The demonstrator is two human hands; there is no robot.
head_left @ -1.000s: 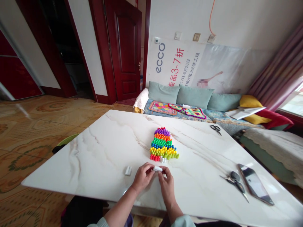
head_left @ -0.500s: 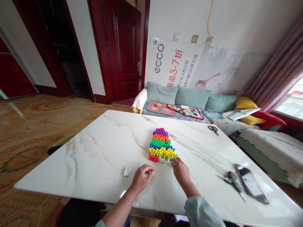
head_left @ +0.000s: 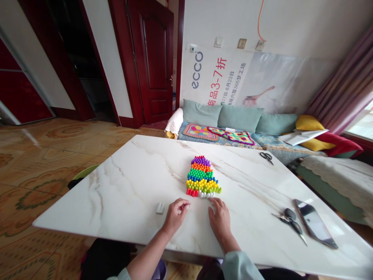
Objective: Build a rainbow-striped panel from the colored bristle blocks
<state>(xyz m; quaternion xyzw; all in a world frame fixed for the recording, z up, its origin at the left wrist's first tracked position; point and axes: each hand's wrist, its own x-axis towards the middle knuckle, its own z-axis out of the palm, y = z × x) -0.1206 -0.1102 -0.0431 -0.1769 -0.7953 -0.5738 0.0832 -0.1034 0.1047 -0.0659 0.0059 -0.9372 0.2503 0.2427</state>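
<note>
A patch of bead work (head_left: 201,173) lies flat on the white marble table, in rows of purple, orange, green, blue, yellow and lime beads. Its near edge has red beads at the left and white beads (head_left: 206,195) to their right. My right hand (head_left: 220,217) rests just in front of the white beads, fingers reaching toward them and thumb apart; I cannot tell whether the fingertips touch them. Left of it, my left hand (head_left: 175,214) is closed in a pinch short of the red beads. Whatever is between its fingertips is too small to make out.
A small white block-like piece (head_left: 160,208) lies left of my left hand. On the table's right are pointed scissors or pliers (head_left: 294,225), a black object (head_left: 290,213) and a phone (head_left: 316,223). Black-handled scissors (head_left: 267,157) lie near the far edge. Beyond stands a sofa with cushions (head_left: 240,119).
My right hand has drawn back slightly from the lime beads' right end to below the white beads, its fingers loosening. My left hand keeps its pinch. The camera view has shifted slightly.
</note>
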